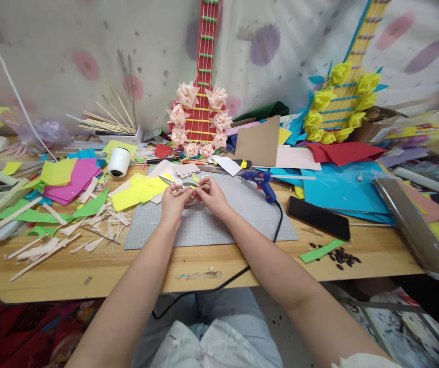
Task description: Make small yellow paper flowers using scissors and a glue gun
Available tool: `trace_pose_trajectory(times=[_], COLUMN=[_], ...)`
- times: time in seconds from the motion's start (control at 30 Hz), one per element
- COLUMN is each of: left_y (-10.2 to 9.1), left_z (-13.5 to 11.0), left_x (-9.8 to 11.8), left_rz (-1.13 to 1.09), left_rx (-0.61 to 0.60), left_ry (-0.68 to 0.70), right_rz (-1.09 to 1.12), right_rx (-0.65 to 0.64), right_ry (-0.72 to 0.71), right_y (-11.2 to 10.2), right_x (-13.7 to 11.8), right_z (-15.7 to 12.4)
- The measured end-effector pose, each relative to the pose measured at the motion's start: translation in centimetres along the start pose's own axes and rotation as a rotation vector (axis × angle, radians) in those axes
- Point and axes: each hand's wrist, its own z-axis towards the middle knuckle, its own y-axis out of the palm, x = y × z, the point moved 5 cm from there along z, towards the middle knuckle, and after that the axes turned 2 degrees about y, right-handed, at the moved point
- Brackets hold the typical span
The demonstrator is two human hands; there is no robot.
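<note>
At the left of the wooden table (89,266) lie pale offcuts and green scraps, then a stack of pink paper (75,179) and a white thread spool (119,162). Loose yellow sheets (138,191) overlap the near corner of the grey cutting mat (211,225).

Above the far half of that mat, the left hand (173,202) is curled, thumb and fingers pinched on one end of a small yellow paper piece (193,187). Metal tips (166,180), probably small scissors, jut out just beyond its fingers (whether the hand holds them or they lie on the sheets, I cannot tell). The right hand (212,197) pinches the other end of the same piece, so the piece hangs between the two hands, just clear of the mat.

The work looks like fine folding or shaping of that piece. It goes best with both pinches close to the spot being worked, the wrists kept low over the mat, and light pressure, so that the paper creases cleanly and does not tear.

To the right, a blue glue gun (262,180) rests on the mat's far corner with its cord trailing toward the table edge, so the right forearm should stay clear of it. Further right lie a black phone (318,217) and a green paper strip (322,251).
</note>
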Motion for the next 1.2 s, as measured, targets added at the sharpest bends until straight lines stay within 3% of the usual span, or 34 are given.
trace_pose_trajectory(times=[0.17,0.5,0.63,0.87,1.2], left_y=[0.0,-0.1,-0.1,-0.2,0.1], left_z=[-0.2,0.0,0.0,0.0,-0.1], left_x=[0.3,0.2,0.1,0.2,0.5], left_rz=[0.013,0.039,0.049,0.071,0.015], left_rx=[0.019,0.032,0.032,0.052,0.018], left_ry=[-0.026,-0.012,-0.001,0.024,0.073], right_rz=[-0.182,-0.158,-0.040,0.276,0.269], right_rx=[0.033,0.025,-0.009,-0.177,-0.111], right_ry=[-0.091,-0.063,-0.030,0.122,0.120], right_y=[-0.3,0.1,0.3,0.8,-0.1], right_x=[-0.2,-0.7,-0.7,-0.9,-0.6], right_z=[-0.2,-0.4,-0.4,-0.7,-0.4])
